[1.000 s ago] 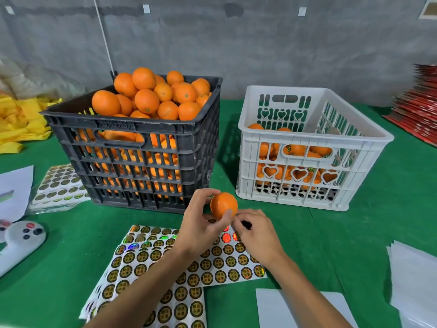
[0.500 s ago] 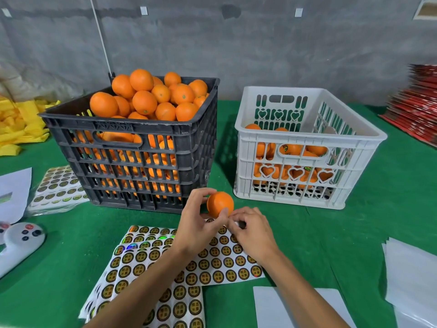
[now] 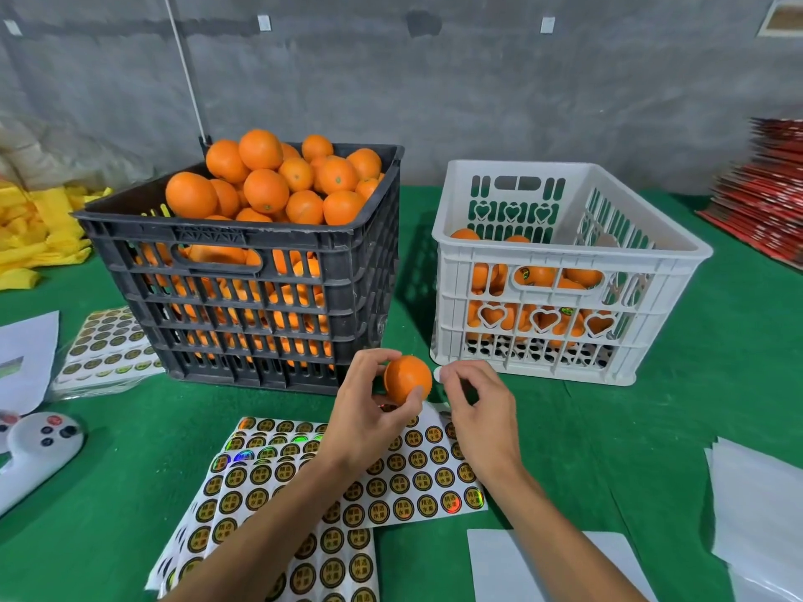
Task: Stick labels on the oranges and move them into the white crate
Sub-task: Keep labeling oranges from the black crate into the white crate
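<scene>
My left hand [image 3: 369,410] grips an orange [image 3: 407,380] just above the sticker sheets [image 3: 391,484], in front of the gap between the two crates. My right hand [image 3: 478,410] pinches a small round label [image 3: 438,374], its white back showing, right beside the orange. The black crate [image 3: 243,236] at the left is heaped with oranges [image 3: 265,184]. The white crate [image 3: 565,249] at the right holds several oranges low inside, some bearing labels.
More sticker sheets [image 3: 108,345] lie left of the black crate, beside white paper [image 3: 26,354] and a white controller [image 3: 39,445]. Blank white sheets [image 3: 760,506] lie at the right and near edge. Yellow material [image 3: 34,232] and red stacked boxes [image 3: 764,189] sit at the table's far sides.
My right hand has lifted off the sticker sheet with a label pinched in its fingers and now holds it beside the orange. The orange in my left hand has stayed in place.
</scene>
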